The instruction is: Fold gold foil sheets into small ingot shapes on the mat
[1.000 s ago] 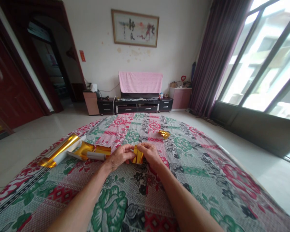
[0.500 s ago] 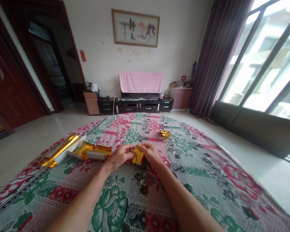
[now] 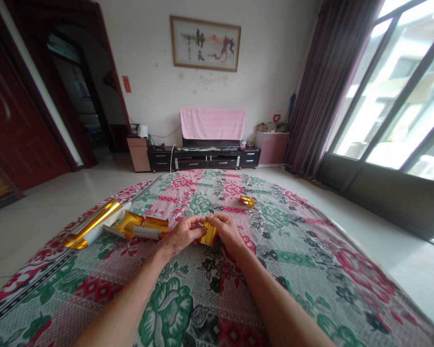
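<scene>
Between both hands is a small folded piece of gold foil paper (image 3: 210, 233), held just above the patterned cloth (image 3: 275, 299). My left hand (image 3: 183, 235) pinches its left edge with thumb and fingers. My right hand (image 3: 227, 231) grips its upper right side, fingers closed. To the left of my left hand lie curled sheets of gold foil paper (image 3: 133, 224) with white undersides. A longer gold roll (image 3: 94, 226) rests further left. Beyond my right hand sits a small folded gold foil piece (image 3: 248, 202).
The cloth covers a rounded surface in front of me. Past it stand a low black cabinet (image 3: 206, 161) with a pink towel (image 3: 212, 123) over a screen-shaped object, and a pink side cabinet (image 3: 273, 150). A purple curtain (image 3: 318, 86) and window are at the right; a doorway is at the left.
The whole view has shifted slightly. Both hands keep their hold on the gold foil paper, and its visible face looks a little smoother and flatter. The other gold pieces stay in place.
</scene>
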`<action>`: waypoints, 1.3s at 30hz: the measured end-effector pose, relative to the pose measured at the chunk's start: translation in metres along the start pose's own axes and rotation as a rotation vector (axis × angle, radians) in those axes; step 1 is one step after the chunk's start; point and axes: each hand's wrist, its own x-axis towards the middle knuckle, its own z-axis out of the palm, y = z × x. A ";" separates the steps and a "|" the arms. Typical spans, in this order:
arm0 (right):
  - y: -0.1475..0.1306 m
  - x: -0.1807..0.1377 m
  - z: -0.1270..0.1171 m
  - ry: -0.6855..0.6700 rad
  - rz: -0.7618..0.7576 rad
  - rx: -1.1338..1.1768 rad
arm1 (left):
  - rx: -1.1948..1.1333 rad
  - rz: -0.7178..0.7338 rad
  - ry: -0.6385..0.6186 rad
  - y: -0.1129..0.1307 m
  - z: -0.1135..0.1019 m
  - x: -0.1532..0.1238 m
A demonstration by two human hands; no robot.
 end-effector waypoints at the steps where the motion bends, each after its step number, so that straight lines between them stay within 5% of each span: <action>1: 0.000 0.000 0.000 0.012 -0.003 0.003 | 0.007 0.013 0.013 -0.001 0.000 0.000; 9: -0.004 0.001 0.001 0.110 0.022 -0.016 | 0.041 0.165 0.080 -0.002 0.007 0.001; 21: -0.003 0.001 0.002 0.071 -0.001 0.031 | 0.250 0.218 0.103 -0.001 0.006 0.001; 39: -0.004 0.003 -0.010 -0.154 0.120 0.149 | 0.238 0.247 0.058 -0.004 0.007 0.003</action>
